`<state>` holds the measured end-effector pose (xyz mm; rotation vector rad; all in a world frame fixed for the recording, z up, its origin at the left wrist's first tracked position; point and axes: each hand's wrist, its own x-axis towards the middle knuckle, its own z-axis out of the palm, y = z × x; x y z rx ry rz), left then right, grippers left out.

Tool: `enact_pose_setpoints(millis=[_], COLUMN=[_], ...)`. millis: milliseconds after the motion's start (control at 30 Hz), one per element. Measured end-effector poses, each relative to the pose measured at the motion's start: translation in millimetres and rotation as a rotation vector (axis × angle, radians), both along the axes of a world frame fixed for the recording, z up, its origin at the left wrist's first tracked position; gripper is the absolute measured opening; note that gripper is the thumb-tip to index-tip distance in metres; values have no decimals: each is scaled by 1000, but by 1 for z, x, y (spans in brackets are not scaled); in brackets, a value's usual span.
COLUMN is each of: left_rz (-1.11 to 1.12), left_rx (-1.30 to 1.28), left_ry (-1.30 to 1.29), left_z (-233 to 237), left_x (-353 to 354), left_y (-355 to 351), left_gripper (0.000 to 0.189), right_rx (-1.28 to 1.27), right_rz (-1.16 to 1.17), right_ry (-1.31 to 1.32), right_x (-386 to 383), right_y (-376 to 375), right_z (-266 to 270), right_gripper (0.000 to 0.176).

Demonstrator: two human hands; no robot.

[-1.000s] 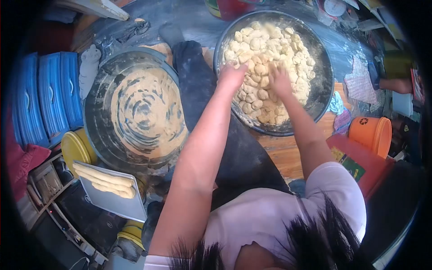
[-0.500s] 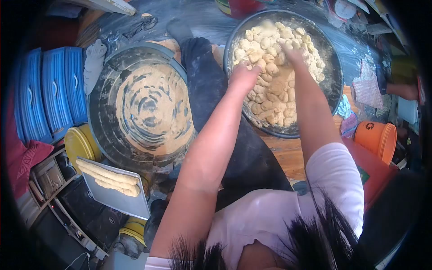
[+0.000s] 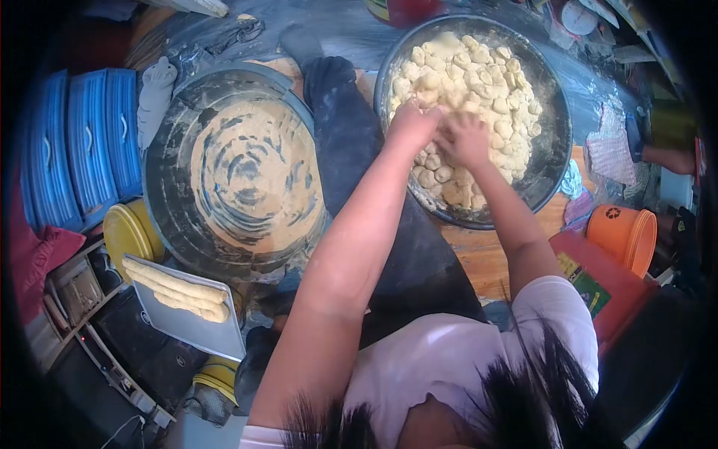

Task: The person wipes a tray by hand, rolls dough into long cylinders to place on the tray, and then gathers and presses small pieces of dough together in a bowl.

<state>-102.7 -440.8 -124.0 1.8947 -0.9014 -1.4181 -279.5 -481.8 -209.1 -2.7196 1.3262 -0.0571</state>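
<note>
A wide black basin point(image 3: 555, 161) holds many small, floury dough pieces point(image 3: 514, 101), some rounded like balls. My left hand point(image 3: 413, 129) is among the pieces at the basin's left side, its fingers curled and partly hidden; what they hold does not show. Close beside it, almost touching, my right hand point(image 3: 465, 141) lies over the dough with bent fingers apart, pointing left. Below both hands, a few smoother dough balls point(image 3: 434, 177) sit near the basin's lower edge.
A second large dark basin point(image 3: 161, 168), its bottom smeared with flour, stands at left. Dough ropes point(image 3: 179, 288) rest on a grey tray point(image 3: 191, 322). Orange bucket point(image 3: 622, 238), blue drawers point(image 3: 90, 146) and yellow tubs point(image 3: 133, 233) surround the area. Another person's arm point(image 3: 669, 159) shows at far right.
My right hand has moved down and left across the basin toward my left hand. The left hand has shifted slightly right. Dough pieces between them have been pushed about.
</note>
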Motion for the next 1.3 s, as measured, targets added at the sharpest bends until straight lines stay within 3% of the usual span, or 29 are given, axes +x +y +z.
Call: enact_pose_setpoints(millis=[167,200,267,300,367,467,500,533,600,700,800,900,933,1000,1033,1100,1200,1233,1267,1300], left_rz=[23,26,8,-11,49,108,111,114,29,6,-4,13,20,7,4,23,19,23,62,100], left_rx=[26,31,22,23,-26,-78,-71,-72,15,1,35,6,11,14,17,28,25,22,-4,-29], left_ry=[-41,-21,-32,-42,-61,-69,-65,-59,30,116,-5,18,12,-38,-40,-29,-47,-42,-51,-60], left_z=[-2,-1,0,0,-1,6,8,7,3,6,7,-5,-2,6,4,2,-1,-1,-1,2], left_x=[-1,-1,2,3,1,-2,-2,-3,-4,-3,-3,0,2,2,2,2,3,1,-2,-4], left_y=[4,3,0,0,2,-2,-4,-5,-8,-6,-3,0,2,7,8,4,1,0,-2,-2], left_gripper=[59,58,57,57,53,51,51,51,57,57,57,57,57,57,57,58,58,58,53,48], right_rx=[170,167,311,312,405,588,434,430,267,332,475,262,266,323,327,219,387,321,317,331], right_rz=[-780,-781,-858,-854,-482,-479,-409,-408,-193,-36,-69,-207,-199,-463,-465,-564,-597,-516,-513,-328], right_ry=[22,20,258,259,511,389,332,338,106,335,390,339,334,222,220,139,74,8,14,-89], right_x=[-23,-19,-8,-5,-9,-8,-1,-12,-30,-26,-18,-29,-26,-19,-17,-9,13,12,5,-3], right_y=[-72,-85,-112,-133,-166,-162,-128,-112,-85,-40,-34,-57,-69,-91,-104,-119,-109,-97,-86,-75], right_z=[-16,-11,-5,-19,-56,-70,-29,-28,-30,27,42,1,-5,-17,-38,-72,-46,-42,-42,-46], right_gripper=[84,84,90,90,85,86,80,80,75,75,84,97,97,106,106,108,104,91,91,82])
